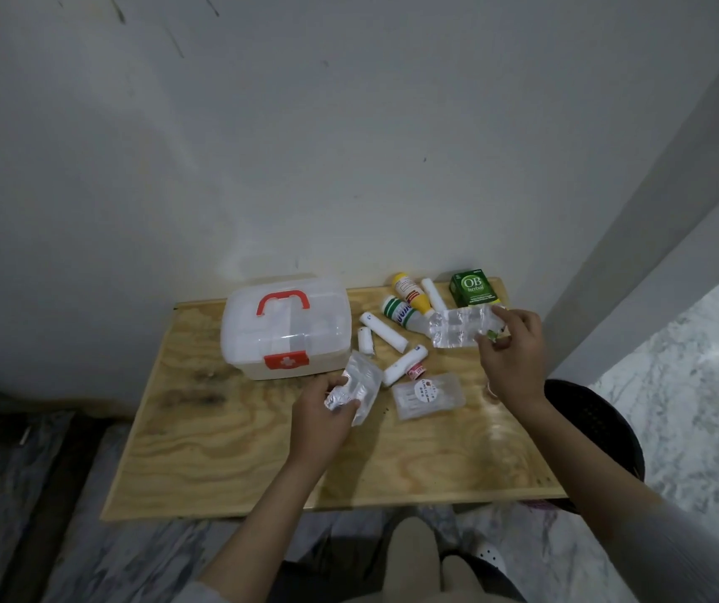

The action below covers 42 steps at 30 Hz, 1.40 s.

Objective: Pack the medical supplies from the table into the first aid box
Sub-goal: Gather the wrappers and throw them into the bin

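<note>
Left hand, lower centre of frame: closed on a clear pouch together with a silver blister strip, just in front of the first aid box. Right hand, right of centre: pinching one end of a clear plastic packet, lifted above the table.

First aid box: centre-left, lid apparently down, red handle on top, red latch facing the left hand.

Loose supplies, still on the table between box and right hand:
- three white gauze rolls
- one more roll at upper right
- green-capped bottle
- yellow bottle
- green carton
- flat clear bag with red label

Procedure, judged from this layout:
1. Transfer or set down the left-hand items to free that hand.
2. Release latch; raise lid fully.
3. Load flat pouches along the walls or base first.
4. Lay bottles and carton next; fill gaps with rolls.
5. Grip soft packets by an edge, lightly, to avoid crushing blisters.

Caution: box contents not discernible through the translucent lid.
</note>
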Each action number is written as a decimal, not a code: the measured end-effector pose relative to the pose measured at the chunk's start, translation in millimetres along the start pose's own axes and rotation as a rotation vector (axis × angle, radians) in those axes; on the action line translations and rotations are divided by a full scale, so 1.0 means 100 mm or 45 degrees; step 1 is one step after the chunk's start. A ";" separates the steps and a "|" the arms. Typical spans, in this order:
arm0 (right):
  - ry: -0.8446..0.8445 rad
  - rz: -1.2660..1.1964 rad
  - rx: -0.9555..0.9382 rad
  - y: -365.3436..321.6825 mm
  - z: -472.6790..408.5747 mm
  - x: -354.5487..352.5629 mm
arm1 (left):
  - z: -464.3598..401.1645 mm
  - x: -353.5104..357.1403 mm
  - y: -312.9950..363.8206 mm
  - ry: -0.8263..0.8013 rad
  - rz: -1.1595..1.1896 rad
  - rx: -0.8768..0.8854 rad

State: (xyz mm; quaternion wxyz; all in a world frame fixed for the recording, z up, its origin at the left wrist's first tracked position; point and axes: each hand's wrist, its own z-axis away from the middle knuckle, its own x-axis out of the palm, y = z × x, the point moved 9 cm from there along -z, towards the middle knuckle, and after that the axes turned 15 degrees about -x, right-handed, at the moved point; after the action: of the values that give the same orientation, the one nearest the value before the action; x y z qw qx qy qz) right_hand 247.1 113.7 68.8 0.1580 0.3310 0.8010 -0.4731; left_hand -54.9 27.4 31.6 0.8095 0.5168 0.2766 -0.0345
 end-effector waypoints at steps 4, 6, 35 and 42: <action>0.099 -0.047 0.136 0.09 0.09 -0.17 | 0.07 0.06 0.19 -0.001 0.017 0.091; 0.170 -0.049 0.206 0.14 0.16 -0.32 | 0.09 0.19 0.34 -0.042 0.012 0.144; 0.264 -0.117 1.242 2.27 2.11 -1.32 | 1.06 3.93 0.95 -1.153 -1.006 0.541; 0.318 -0.152 1.167 1.86 2.09 -1.19 | 1.14 3.11 0.87 -0.990 -0.595 0.576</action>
State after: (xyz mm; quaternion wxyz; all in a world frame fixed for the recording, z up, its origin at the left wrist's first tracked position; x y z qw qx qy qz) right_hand 447.5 -49.7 -90.1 -0.1291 0.3744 0.5404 -0.7424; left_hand 284.6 42.1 -11.9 0.6911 0.5524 0.0486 -0.4636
